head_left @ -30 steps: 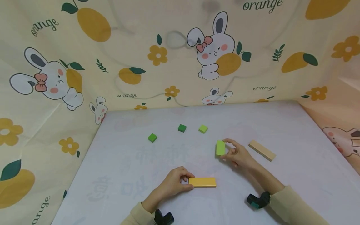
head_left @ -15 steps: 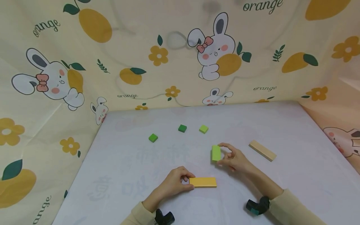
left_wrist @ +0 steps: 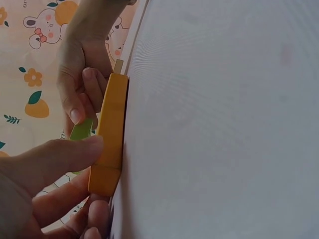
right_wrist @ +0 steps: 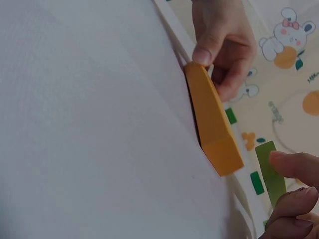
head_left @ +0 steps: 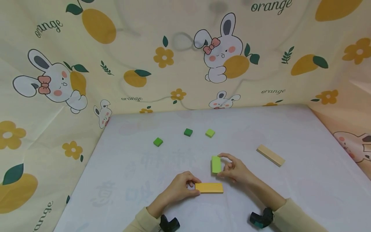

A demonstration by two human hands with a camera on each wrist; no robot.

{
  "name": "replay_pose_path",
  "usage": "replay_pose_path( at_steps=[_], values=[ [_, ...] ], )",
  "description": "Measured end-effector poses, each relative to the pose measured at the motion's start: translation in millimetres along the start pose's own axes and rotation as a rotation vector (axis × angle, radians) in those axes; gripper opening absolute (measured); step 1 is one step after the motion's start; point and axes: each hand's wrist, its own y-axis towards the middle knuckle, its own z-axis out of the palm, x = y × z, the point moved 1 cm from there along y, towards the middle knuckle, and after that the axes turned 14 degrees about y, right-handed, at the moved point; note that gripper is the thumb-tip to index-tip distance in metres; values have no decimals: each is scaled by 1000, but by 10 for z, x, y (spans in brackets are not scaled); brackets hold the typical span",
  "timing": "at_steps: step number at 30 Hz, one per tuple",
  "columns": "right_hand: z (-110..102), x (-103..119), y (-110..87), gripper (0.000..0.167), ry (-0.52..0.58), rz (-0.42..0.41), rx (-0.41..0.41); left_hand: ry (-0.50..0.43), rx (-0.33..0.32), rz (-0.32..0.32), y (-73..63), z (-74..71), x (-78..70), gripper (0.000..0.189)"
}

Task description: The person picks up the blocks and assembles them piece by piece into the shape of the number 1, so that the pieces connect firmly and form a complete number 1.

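In the head view my left hand [head_left: 181, 187] pinches the left end of a yellow rectangular block [head_left: 210, 188] between thumb and fingers; the block lies flat on the white tabletop. Just beyond it, my right hand [head_left: 236, 169] holds a light green rectangular block [head_left: 216, 165] by its two ends, with thumb and a finger. The right wrist view shows the green block [right_wrist: 271, 172] apart from the yellow block [right_wrist: 214, 119]. From the left wrist, the left thumb [left_wrist: 75, 154] partly covers the green block.
Three small green blocks sit farther back: one on the left [head_left: 158, 142], a dark one in the middle [head_left: 188, 132], a light one [head_left: 210, 133] beside it. A plain wooden plank [head_left: 271, 155] lies to the right. A patterned cloth [head_left: 179, 58] rises behind the table.
My right hand has carried the light green block left and toward the front, closer to the yellow block. The left hand keeps its grip on the yellow block in the same place.
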Motion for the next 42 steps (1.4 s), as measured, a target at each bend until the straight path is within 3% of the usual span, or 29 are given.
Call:
replay_pose_path(
  at_steps=[25,33,42],
  values=[
    [240,1,44,66,-106,90,-11,-8,14,-3,9,-33,-29,26],
    [252,-13,53,65,-146,80,2,-13,5,21,3,-39,-36,26],
    [252,-41,51,64,-168,76,27,-18,18,0,-9,-23,-18,26]
  ],
)
